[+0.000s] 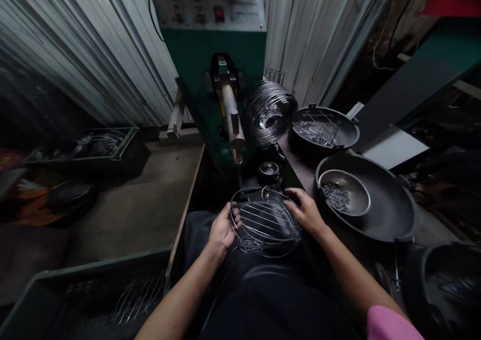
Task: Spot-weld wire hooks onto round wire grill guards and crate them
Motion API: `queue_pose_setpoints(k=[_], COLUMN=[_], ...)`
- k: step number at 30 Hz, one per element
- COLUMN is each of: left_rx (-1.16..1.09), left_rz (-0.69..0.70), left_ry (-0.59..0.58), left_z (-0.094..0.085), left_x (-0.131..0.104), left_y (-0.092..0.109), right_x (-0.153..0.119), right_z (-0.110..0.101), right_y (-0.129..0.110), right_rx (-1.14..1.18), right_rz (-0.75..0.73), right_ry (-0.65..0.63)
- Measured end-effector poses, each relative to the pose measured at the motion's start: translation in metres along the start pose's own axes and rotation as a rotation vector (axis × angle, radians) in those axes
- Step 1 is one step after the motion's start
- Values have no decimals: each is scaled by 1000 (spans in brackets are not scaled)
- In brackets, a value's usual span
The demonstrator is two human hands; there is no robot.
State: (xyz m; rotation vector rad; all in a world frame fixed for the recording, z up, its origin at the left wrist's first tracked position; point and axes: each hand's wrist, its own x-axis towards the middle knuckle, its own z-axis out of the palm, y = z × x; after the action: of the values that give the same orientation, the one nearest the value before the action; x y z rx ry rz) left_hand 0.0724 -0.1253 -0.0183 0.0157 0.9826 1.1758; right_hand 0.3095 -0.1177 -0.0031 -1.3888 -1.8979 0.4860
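Note:
A round wire rack point(265, 214) with parallel bars across it is held over my lap, below the welding machine's tip. My left hand point(224, 227) grips its left rim, fingers wrapped round the wire. At the rack's right side my right hand point(306, 210) has its thumb and fingers apart, close to the rim; whether a fingertip touches the wire I cannot tell. Small bent wire pieces point(248, 244) lie in a heap at the rack's near left edge. Just beyond the rack stands a small round metal cup point(268, 169).
The green machine point(240, 44) carries a copper-tipped arm point(235, 129). Stacked wire rings point(270, 112) hang beside it. On the right, a pan point(323, 147) of wire parts and a larger pan point(391, 209) holding a metal bowl point(363, 199) stand close. A crate point(37, 285) sits lower left.

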Motion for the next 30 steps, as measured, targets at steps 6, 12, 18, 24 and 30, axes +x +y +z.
queue_pose_setpoints(k=[6, 12, 18, 24, 30], left_rx=[-66, -130, -120, 162, 1262], left_rz=[26, 198, 410, 391, 1130], left_ry=[19, -24, -74, -107, -65], left_z=[39, 53, 45, -9, -53], left_x=[-9, -26, -28, -41, -34], left_y=[4, 6, 5, 13, 44], right_x=[-42, -22, 2, 4, 13], right_z=[7, 17, 34, 63, 64], right_y=[-75, -64, -55, -43, -43], right_rx=[-265, -325, 146, 344, 361], right_rz=[-377, -348, -179, -132, -105], right_ry=[-73, 14, -112, -95, -153])
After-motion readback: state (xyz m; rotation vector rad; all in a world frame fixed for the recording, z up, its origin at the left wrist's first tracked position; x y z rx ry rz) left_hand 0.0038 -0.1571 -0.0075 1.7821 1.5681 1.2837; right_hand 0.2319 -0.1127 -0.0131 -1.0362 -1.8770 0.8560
